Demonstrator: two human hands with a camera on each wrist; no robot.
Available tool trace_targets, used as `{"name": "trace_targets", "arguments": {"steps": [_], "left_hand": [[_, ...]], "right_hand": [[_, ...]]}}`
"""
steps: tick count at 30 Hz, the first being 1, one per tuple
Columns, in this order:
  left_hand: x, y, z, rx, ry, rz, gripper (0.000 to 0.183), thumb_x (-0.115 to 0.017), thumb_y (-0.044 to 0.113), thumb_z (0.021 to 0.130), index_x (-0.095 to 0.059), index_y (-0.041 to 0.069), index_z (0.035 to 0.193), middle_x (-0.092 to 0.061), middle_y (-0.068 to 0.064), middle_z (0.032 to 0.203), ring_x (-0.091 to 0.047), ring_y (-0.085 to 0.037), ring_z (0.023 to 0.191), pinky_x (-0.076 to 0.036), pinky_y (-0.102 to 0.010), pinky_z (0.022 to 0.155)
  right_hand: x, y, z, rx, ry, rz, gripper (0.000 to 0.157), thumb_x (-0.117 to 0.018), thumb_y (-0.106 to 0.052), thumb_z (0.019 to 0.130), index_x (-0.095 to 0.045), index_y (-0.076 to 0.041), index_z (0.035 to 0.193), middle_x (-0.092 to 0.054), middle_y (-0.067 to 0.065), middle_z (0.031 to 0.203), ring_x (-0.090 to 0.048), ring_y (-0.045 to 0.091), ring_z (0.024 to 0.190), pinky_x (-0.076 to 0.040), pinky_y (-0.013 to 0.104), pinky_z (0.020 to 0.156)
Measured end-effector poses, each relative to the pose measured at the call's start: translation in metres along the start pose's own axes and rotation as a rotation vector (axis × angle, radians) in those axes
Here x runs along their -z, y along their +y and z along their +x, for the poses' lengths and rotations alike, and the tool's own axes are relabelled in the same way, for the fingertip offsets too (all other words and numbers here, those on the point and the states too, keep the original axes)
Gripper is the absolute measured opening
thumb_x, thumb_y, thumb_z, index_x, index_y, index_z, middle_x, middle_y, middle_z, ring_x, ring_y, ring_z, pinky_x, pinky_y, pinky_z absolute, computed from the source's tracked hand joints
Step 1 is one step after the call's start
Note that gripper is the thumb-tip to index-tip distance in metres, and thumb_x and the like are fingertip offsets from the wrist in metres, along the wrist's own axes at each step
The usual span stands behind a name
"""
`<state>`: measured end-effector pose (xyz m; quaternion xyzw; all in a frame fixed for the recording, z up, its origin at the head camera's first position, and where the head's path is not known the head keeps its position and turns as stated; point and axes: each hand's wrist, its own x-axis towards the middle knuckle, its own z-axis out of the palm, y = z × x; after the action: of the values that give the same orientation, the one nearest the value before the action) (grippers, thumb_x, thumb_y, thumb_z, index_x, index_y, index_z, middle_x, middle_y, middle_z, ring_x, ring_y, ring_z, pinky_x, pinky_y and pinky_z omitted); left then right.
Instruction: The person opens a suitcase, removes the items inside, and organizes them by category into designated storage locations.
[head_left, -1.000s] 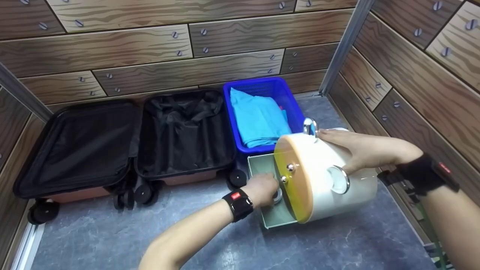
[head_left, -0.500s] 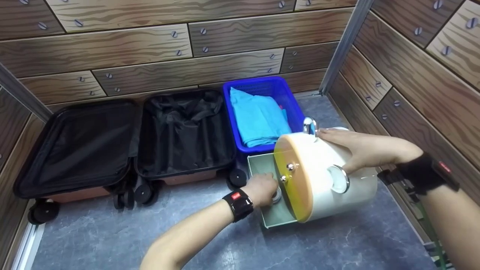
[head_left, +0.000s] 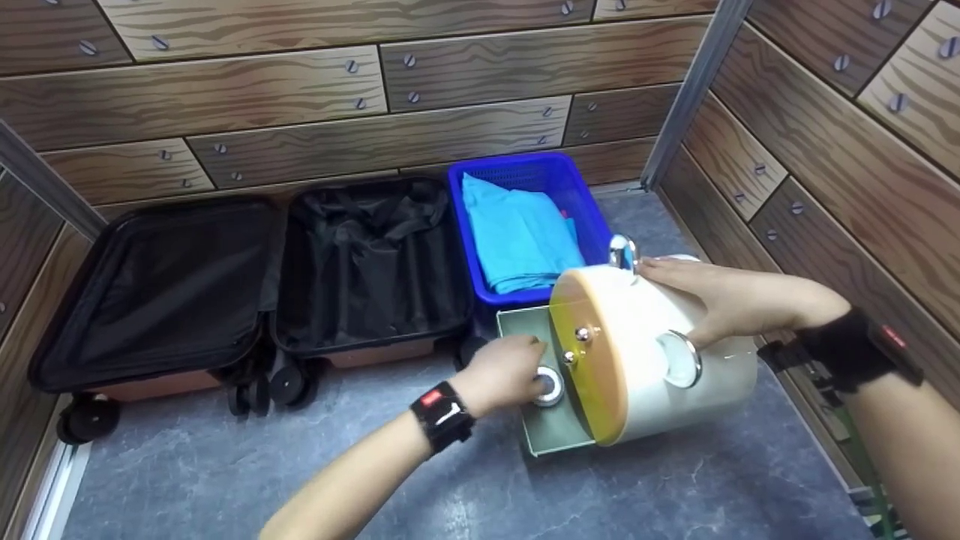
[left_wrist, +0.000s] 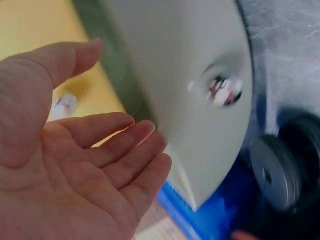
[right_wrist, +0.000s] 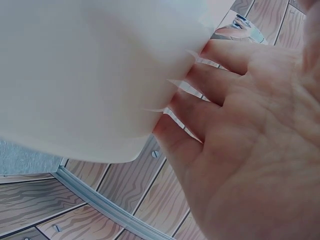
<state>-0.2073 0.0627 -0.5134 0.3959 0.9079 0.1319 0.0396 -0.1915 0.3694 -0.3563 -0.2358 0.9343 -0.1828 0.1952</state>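
A white, rounded cabinet (head_left: 690,405) with a yellow-orange front (head_left: 592,375) and small knobs lies on the floor at the right. Its pale green drawer (head_left: 559,441) is pulled out, and a small silvery-white ring-shaped thing (head_left: 549,387) lies inside. My left hand (head_left: 501,375) hovers at the drawer's outer edge, beside that ring. In the left wrist view, the palm and slightly bent fingers (left_wrist: 125,170) hold nothing, near the drawer's knobbed front panel (left_wrist: 200,140). With fingers spread, my right hand (head_left: 739,300) rests on the cabinet's white shell (right_wrist: 100,90), between two chrome fittings.
An open suitcase (head_left: 375,285) with black lining lies at the left, its wheels toward me. A blue basket (head_left: 589,217) holding folded bright-blue cloth (head_left: 521,240) stands behind the drawer. Wood-patterned walls (head_left: 480,67) enclose the floor at the back and sides.
My left hand has drawn back to the left from inside the drawer, and more of the ring-shaped thing shows. The right hand stays in place on the cabinet.
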Motion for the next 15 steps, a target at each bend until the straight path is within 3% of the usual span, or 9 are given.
{"name": "trace_targets", "arguments": {"steps": [3, 6, 11, 15], "left_hand": [[0.009, -0.015, -0.014, 0.042, 0.096, -0.111, 0.046, -0.071, 0.026, 0.09, -0.065, 0.003, 0.13, -0.067, -0.011, 0.122, -0.066, -0.027, 0.108, -0.055, -0.04, 0.092], [0.005, -0.03, -0.035, 0.089, 0.193, -0.224, 0.05, -0.07, 0.02, 0.092, -0.062, 0.002, 0.137, -0.066, -0.011, 0.129, -0.064, -0.026, 0.116, -0.051, -0.039, 0.101], [-0.03, -0.042, -0.063, 0.186, 0.226, -0.389, 0.045, -0.071, 0.017, 0.094, -0.064, 0.001, 0.135, -0.068, -0.012, 0.125, -0.066, -0.025, 0.113, -0.053, -0.04, 0.099], [-0.059, -0.041, -0.068, 0.226, 0.252, -0.498, 0.04, -0.072, 0.015, 0.094, -0.066, 0.0, 0.131, -0.072, -0.012, 0.118, -0.07, -0.023, 0.102, -0.056, -0.038, 0.092]], "right_hand": [[-0.001, 0.0, 0.0, -0.008, -0.002, -0.001, 0.114, -0.089, -0.027, 0.068, -0.027, -0.008, 0.162, -0.028, 0.013, 0.166, -0.021, 0.038, 0.152, -0.02, 0.062, 0.119], [-0.002, 0.0, 0.0, -0.019, -0.01, 0.009, 0.114, -0.089, -0.027, 0.068, -0.026, -0.009, 0.162, -0.026, 0.012, 0.167, -0.02, 0.037, 0.152, -0.021, 0.061, 0.119], [-0.002, -0.001, 0.0, -0.009, -0.007, 0.026, 0.115, -0.089, -0.023, 0.066, -0.027, -0.008, 0.162, -0.028, 0.014, 0.166, -0.021, 0.038, 0.152, -0.021, 0.062, 0.118], [-0.001, 0.0, 0.001, -0.007, -0.005, 0.027, 0.116, -0.091, -0.03, 0.068, -0.027, -0.007, 0.162, -0.028, 0.015, 0.165, -0.022, 0.038, 0.151, -0.022, 0.062, 0.118]]}}
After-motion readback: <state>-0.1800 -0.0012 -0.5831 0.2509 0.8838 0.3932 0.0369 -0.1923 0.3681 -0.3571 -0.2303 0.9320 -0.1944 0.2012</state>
